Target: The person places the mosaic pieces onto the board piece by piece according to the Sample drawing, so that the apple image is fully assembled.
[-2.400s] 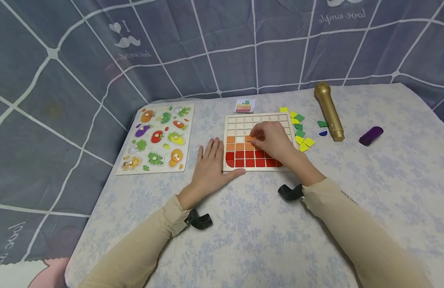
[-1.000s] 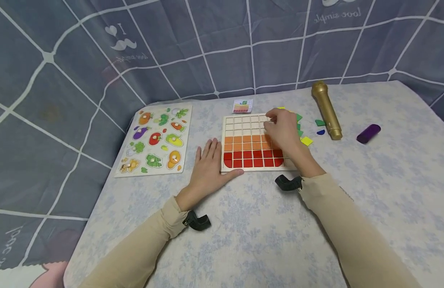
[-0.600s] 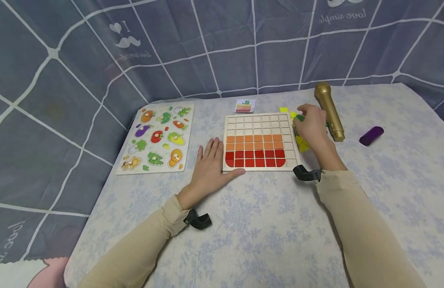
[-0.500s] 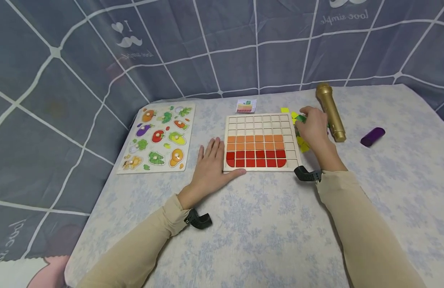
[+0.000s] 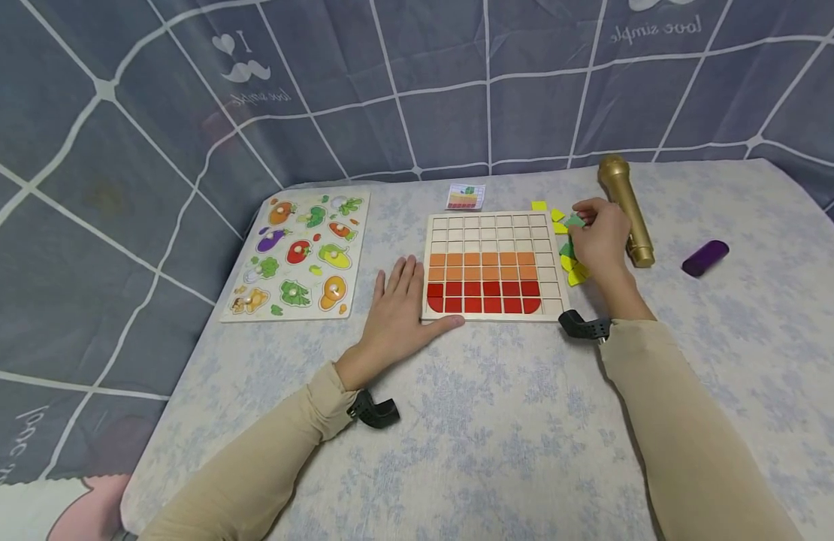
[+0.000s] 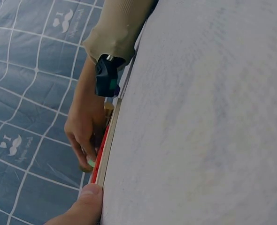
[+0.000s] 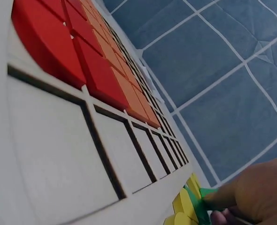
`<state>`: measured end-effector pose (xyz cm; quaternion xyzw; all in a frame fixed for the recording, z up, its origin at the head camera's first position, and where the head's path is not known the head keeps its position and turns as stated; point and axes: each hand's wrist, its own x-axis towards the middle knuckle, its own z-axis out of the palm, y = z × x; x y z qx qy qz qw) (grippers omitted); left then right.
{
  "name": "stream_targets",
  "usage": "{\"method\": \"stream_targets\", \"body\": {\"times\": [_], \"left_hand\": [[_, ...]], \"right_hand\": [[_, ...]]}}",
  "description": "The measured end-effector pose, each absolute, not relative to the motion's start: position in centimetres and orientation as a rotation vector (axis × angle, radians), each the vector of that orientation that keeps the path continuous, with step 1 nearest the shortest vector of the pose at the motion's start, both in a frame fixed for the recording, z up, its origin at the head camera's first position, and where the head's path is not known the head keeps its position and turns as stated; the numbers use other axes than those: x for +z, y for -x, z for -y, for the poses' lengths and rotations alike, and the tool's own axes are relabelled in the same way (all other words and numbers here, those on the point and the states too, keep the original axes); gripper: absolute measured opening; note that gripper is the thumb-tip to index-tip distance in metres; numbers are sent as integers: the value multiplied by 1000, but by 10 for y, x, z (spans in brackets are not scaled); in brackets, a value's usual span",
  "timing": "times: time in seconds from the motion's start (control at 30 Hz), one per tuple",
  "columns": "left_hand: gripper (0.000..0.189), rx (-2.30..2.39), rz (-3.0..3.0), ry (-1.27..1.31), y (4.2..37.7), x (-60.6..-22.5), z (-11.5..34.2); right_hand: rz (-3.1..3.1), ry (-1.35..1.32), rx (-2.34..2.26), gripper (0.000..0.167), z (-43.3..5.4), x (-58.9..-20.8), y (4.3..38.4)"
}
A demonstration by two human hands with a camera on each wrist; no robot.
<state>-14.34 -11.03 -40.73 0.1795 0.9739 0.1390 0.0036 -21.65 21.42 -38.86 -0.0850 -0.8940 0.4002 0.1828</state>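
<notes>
A wooden grid board (image 5: pixel 554 289) lies at the middle of the table, with two rows of red tiles (image 5: pixel 472 296) nearest me and two rows of orange tiles (image 5: pixel 481 266) above them. My left hand (image 5: pixel 393 319) rests flat at the board's left edge, its thumb along the front corner. Right of the board, my right hand (image 5: pixel 601 239) reaches down into loose tiles, fingers bent. It pinches a green tile (image 7: pixel 207 192) among yellow tiles (image 7: pixel 188 204) in the right wrist view. The left wrist view catches a bit of green tile (image 6: pixel 90 163) at those fingertips.
A small pattern card (image 5: pixel 466 197) sits behind the board. To the left lies a vegetable peg puzzle (image 5: pixel 294 263). A gold microphone-shaped object (image 5: pixel 627 210) and a purple cylinder (image 5: pixel 705 258) lie to the right. A grey curtain (image 5: pixel 444 113) closes off the back.
The second orange row has been filled. My right hand has moved from the board to the loose tiles on its right, now covering part of that pile. The left hand has stayed put.
</notes>
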Motion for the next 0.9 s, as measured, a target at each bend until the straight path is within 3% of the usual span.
{"method": "stream_targets", "body": {"times": [0.3, 0.6, 0.9], "left_hand": [[121, 432, -3051, -553, 144, -409, 114], [121, 438, -3052, -531, 143, -411, 113], [120, 440, -3042, -540, 144, -408, 111]], "right_hand": [[2428, 190, 1207, 22, -198, -386, 223], [2576, -88, 1279, 17, -164, -386, 237], [2639, -151, 1310, 17, -148, -390, 241]]}}
